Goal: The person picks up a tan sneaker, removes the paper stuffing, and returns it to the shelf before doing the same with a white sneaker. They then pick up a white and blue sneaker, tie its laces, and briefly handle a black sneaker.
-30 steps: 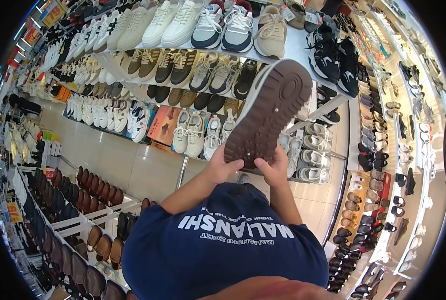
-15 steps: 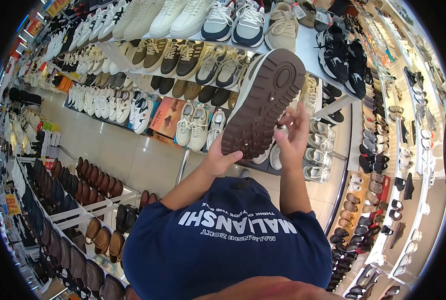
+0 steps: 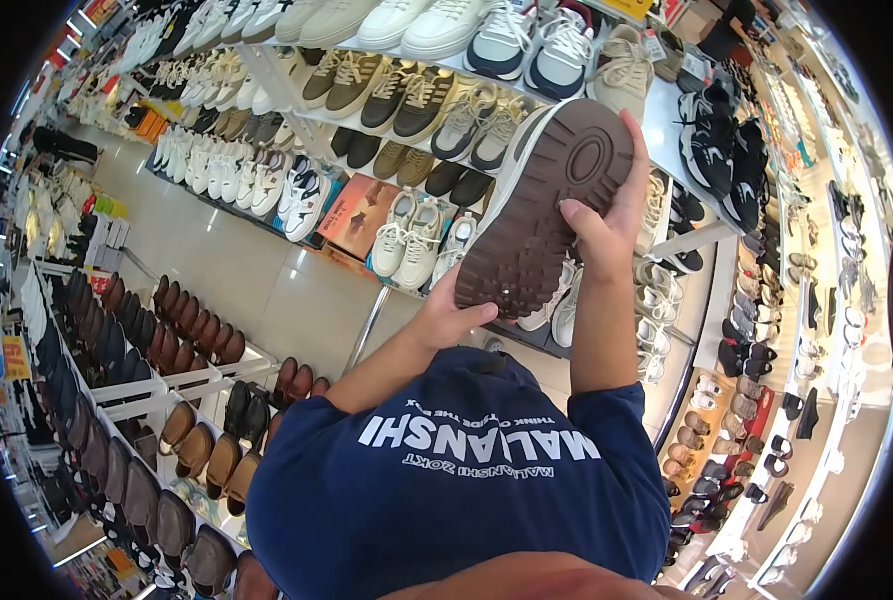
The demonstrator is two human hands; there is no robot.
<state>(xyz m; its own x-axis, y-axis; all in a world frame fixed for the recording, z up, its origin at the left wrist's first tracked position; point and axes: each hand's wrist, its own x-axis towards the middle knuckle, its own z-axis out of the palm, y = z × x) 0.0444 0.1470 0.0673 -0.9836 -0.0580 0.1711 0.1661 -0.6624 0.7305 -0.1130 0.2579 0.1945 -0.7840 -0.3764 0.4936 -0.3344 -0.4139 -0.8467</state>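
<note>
A shoe with a dark brown treaded sole (image 3: 541,215) is held up in front of me, its sole turned toward me and a pale side showing on the left. My left hand (image 3: 454,312) grips its lower end, thumb on the sole. Around the upper right side wraps my right hand (image 3: 609,215), its thumb pressed on the sole and its fingers along the edge. Most of the shoe's upper is hidden behind the sole.
Behind the shoe, a white display shelf (image 3: 666,130) bears rows of sneakers. An orange shoe box (image 3: 359,215) stands on a lower level. Brown and black leather shoes (image 3: 191,340) line racks at the left. More shoes fill shelves (image 3: 796,400) at the right.
My right hand has moved up from beside the shoe and taken hold of its upper right side. My left hand keeps its grip. The view has shifted slightly.
</note>
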